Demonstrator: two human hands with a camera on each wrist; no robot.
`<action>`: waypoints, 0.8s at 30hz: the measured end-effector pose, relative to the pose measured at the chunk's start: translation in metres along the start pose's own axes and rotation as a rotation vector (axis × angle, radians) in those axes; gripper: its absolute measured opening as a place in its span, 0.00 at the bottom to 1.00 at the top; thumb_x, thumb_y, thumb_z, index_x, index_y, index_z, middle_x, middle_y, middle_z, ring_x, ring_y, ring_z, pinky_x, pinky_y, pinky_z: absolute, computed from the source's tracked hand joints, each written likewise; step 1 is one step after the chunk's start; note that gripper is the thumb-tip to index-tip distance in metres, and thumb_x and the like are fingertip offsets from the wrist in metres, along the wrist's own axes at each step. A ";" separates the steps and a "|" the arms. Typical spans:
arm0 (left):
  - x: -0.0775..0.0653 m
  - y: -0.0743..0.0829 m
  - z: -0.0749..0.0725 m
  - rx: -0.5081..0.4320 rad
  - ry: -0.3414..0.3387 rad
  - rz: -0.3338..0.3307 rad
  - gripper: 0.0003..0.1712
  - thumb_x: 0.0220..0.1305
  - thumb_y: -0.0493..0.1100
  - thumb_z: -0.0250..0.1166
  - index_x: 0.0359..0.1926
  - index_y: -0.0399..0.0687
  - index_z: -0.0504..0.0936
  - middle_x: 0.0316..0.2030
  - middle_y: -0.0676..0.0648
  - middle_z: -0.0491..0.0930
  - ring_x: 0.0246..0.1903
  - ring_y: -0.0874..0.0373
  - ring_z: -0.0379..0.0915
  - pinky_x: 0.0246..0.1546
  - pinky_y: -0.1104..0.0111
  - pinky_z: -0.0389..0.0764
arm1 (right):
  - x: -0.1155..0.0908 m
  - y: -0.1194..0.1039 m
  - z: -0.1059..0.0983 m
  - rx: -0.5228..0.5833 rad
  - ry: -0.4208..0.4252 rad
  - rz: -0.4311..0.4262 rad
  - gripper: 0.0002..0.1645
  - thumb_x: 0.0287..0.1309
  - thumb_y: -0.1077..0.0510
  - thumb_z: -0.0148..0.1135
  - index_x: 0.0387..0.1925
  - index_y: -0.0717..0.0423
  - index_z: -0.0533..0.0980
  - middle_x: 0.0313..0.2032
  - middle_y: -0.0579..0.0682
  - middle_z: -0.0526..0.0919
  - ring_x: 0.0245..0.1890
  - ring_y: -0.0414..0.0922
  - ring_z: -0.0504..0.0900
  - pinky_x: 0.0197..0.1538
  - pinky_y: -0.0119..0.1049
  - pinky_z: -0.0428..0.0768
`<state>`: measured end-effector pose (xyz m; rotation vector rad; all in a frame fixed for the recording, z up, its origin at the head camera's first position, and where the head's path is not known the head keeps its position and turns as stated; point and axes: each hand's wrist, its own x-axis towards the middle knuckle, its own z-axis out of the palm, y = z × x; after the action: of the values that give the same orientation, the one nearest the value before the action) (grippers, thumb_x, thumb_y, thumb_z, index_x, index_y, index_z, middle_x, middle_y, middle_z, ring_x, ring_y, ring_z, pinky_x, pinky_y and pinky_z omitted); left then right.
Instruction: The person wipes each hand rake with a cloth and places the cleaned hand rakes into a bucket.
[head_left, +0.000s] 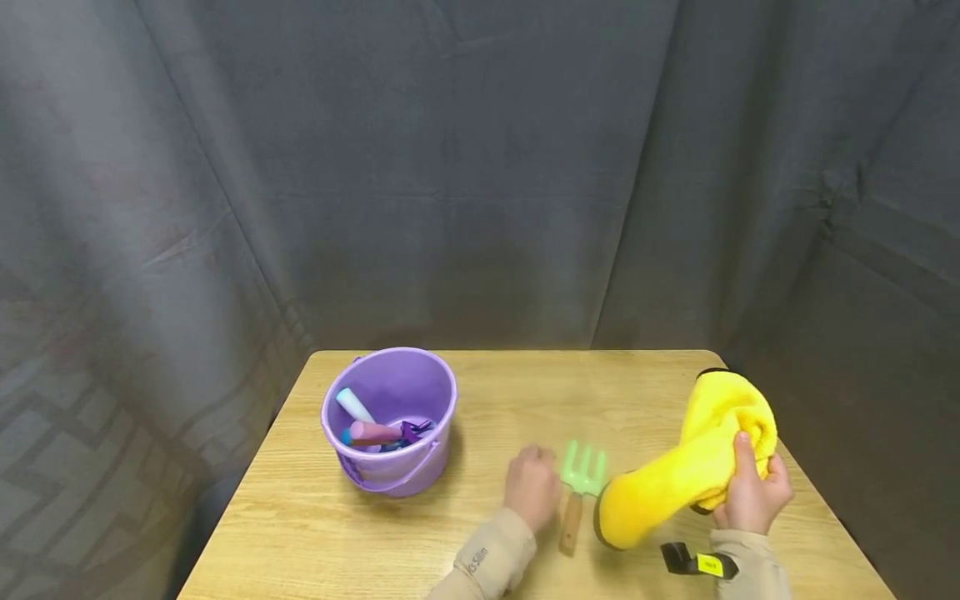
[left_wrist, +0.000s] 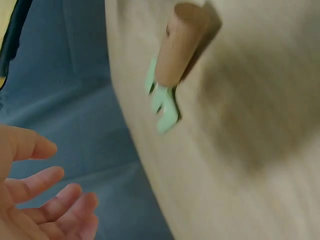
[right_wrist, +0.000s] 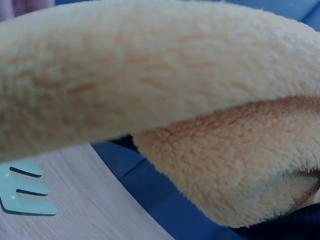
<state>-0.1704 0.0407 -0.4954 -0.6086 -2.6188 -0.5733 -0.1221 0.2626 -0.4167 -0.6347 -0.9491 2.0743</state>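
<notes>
A yellow plush cloth with dark edging hangs bunched from my right hand, which grips it with the thumb on top. In the right wrist view the fluffy cloth fills most of the picture and hides the hand. A small garden hand fork with green tines and a wooden handle lies on the table between my hands. Just left of it is my left hand, blurred. The left wrist view shows that hand holding nothing, its fingers loosely bent and apart, with the fork's handle beyond.
On the left of the wooden table stands a purple bucket with several tools inside, their pink and pale blue handles showing. A black strap with a yellow label shows by the right wrist. Grey curtains surround the table.
</notes>
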 end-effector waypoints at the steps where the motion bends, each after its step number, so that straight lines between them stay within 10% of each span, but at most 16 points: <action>1: 0.000 0.004 0.003 -0.038 -0.059 -0.041 0.15 0.44 0.36 0.64 0.37 0.42 0.79 0.35 0.44 0.76 0.33 0.55 0.73 0.35 0.69 0.75 | 0.000 -0.001 0.000 0.014 0.003 -0.007 0.16 0.44 0.59 0.68 0.38 0.55 0.76 0.39 0.50 0.75 0.32 0.37 0.79 0.32 0.24 0.77; 6: -0.001 0.020 0.015 -0.205 -0.281 -0.227 0.14 0.43 0.35 0.62 0.37 0.42 0.78 0.32 0.47 0.73 0.31 0.54 0.70 0.35 0.67 0.74 | 0.001 -0.005 -0.001 0.071 -0.006 -0.045 0.17 0.44 0.62 0.68 0.39 0.58 0.76 0.39 0.50 0.77 0.33 0.39 0.80 0.33 0.25 0.77; 24: -0.009 0.034 0.052 -0.119 -0.490 -0.231 0.20 0.49 0.53 0.65 0.37 0.43 0.76 0.28 0.49 0.70 0.28 0.59 0.68 0.33 0.69 0.74 | -0.001 -0.007 -0.005 0.018 -0.001 -0.047 0.22 0.43 0.60 0.68 0.43 0.58 0.75 0.41 0.50 0.76 0.35 0.38 0.79 0.34 0.25 0.77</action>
<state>-0.1605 0.0896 -0.5330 -0.5385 -3.1636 -0.7303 -0.1150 0.2673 -0.4145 -0.5961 -0.9361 2.0399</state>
